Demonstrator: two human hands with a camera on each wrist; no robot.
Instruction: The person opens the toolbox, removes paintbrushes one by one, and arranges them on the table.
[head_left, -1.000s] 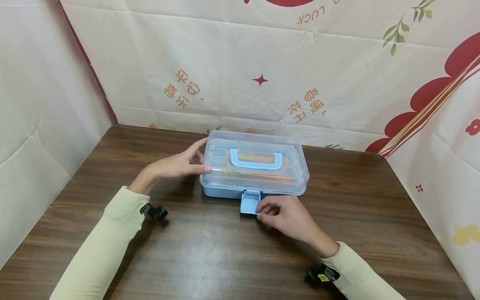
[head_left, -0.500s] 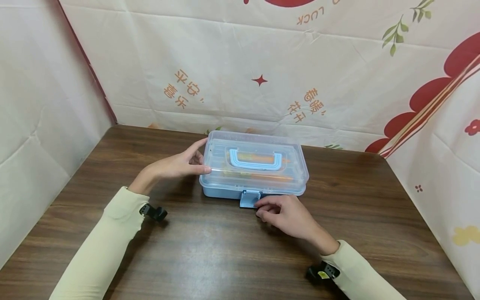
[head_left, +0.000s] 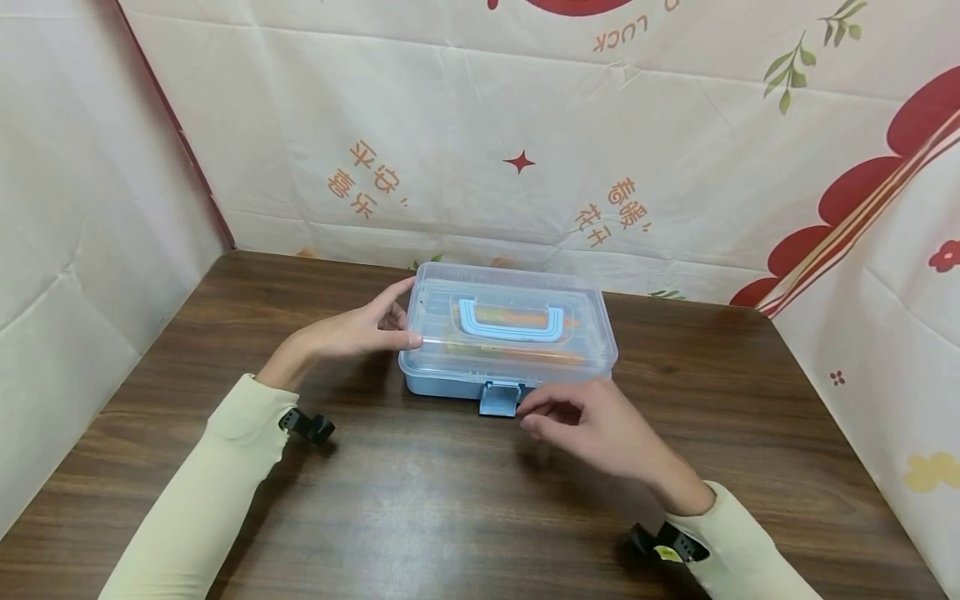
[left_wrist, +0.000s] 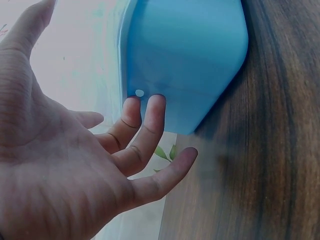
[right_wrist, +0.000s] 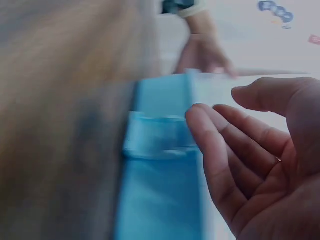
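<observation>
Watching the box at the far side of the counter, I see the left hand at its left end, fingers apart; too little bracing there, and pushing the near latch could skid it. The right hand grips nothing, fingers loosely bent by the latch; I cannot tell if they touch. The lid clouds the orange contents.

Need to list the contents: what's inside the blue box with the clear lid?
Through the clear lid, a long yellow-and-orange thing shows by the handle and another nearer the latch, too blurred to identify. The box's blue walls hide anything lower down.
</observation>
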